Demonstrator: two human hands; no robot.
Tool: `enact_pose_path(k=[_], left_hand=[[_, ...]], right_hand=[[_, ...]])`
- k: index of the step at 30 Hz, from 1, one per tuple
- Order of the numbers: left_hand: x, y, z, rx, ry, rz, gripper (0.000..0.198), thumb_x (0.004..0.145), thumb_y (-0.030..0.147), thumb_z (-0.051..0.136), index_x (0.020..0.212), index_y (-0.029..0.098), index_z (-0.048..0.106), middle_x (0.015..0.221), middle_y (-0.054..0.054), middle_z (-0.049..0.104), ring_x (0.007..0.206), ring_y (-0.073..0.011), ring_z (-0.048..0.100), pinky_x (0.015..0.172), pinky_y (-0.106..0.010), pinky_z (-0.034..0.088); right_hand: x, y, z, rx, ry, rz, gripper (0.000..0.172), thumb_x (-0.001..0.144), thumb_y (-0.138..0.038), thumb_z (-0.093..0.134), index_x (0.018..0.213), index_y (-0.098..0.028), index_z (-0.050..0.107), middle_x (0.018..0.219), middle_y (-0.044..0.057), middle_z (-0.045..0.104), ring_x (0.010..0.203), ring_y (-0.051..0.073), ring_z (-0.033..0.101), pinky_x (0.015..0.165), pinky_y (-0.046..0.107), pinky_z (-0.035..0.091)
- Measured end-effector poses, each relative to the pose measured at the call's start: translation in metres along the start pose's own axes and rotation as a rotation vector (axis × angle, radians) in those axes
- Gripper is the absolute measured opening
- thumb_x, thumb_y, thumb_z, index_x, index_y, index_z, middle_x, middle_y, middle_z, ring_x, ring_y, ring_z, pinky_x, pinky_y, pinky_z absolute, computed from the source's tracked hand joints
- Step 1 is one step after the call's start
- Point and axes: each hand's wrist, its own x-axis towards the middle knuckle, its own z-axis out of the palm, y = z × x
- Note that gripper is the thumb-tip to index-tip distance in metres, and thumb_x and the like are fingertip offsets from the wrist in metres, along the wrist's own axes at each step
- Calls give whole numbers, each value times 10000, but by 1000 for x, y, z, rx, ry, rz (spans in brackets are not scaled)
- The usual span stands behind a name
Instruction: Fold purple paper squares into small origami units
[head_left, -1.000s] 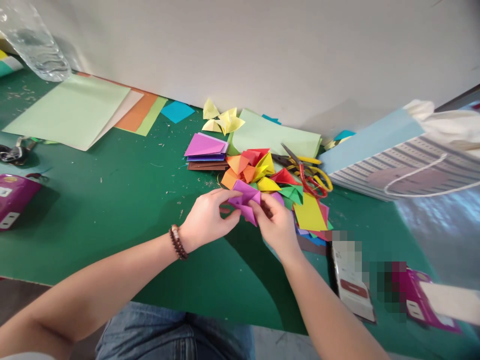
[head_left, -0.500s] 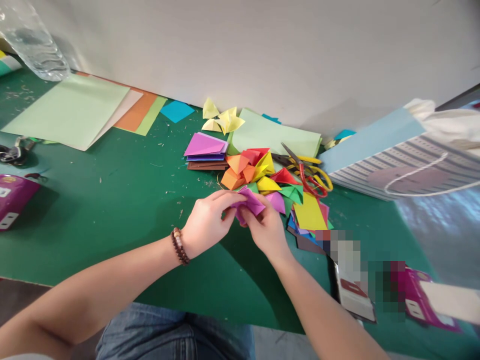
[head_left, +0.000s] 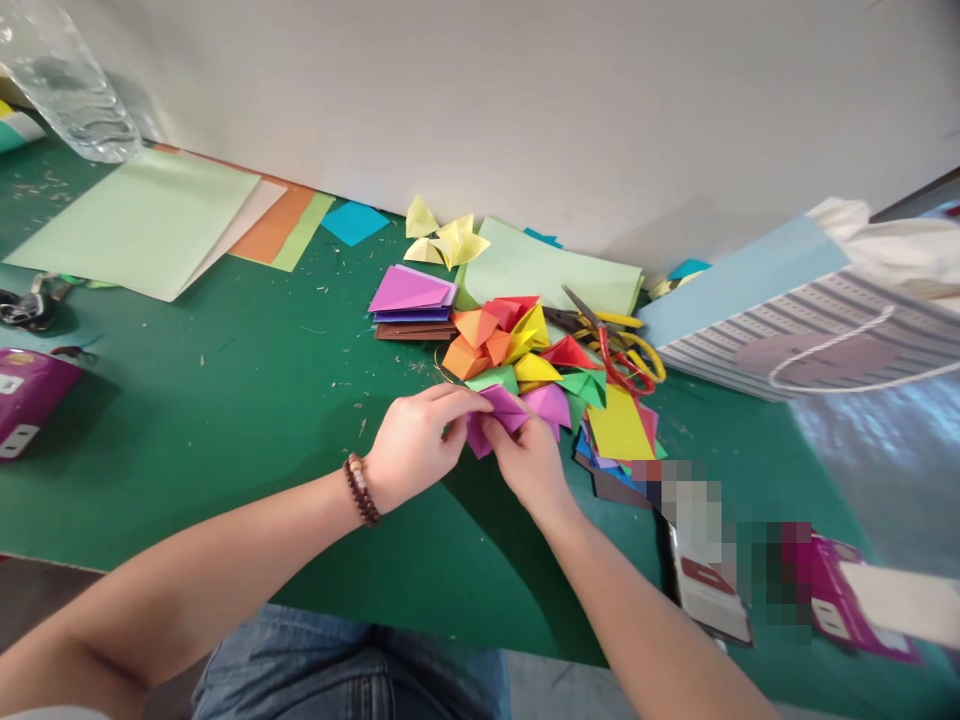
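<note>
Between my two hands is a piece of folded purple paper [head_left: 504,408], held just above the table's middle. My left hand [head_left: 426,436] pinches its left side with thumb and forefinger. On the other side my right hand [head_left: 534,462] grips it, thumb in front and fingers behind, partly hidden. Right behind the hands lie folded paper pieces: orange ones [head_left: 477,342], a yellow one [head_left: 537,370], green ones [head_left: 583,386] and another purple one [head_left: 549,404]. A stack of purple and brown paper [head_left: 412,300] sits just beyond my left hand.
Red-handled scissors [head_left: 616,350] lie over yellow-handled ones at the right. A striped paper bag [head_left: 817,310] stands at the far right. Large paper sheets [head_left: 142,225] and a clear plastic bottle [head_left: 75,95] are at the left. Pale yellow folded pieces [head_left: 450,242] rest near the wall.
The purple paper has turned in my fingers and now shows a flatter, more pointed shape. My right hand has shifted slightly; the things on the table stay where they were.
</note>
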Motion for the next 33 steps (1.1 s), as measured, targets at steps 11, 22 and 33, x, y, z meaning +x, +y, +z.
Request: enact_pose_path(k=[11,22,33], left_hand=[[14,-13,-7,-212,161,-372,101,801,147,650,826,179,742,1033,-66,674,897,-154,652,697,-233,549],[17,-12,-4,-570,151,-629,424,884,479,528,697,149,718,909,-82,698,815,-172,653,680,-271,537],[13,-4,-3,-620,-11,-460,473,729,259,758,1170,133,642,1172,-117,664,1023,-210,648,814,-295,580]], right_hand=[[12,13,-8,383,263,312,160,679,-333,677,650,-198,597,489,-36,546,466,139,510,448,277,435],[4,4,-3,431,180,320,166,685,-335,677,649,-186,615,499,-21,572,463,144,525,425,277,450],[-2,10,1,219,90,200,199,785,-402,627,793,-205,655,628,-9,637,589,175,604,533,296,508]])
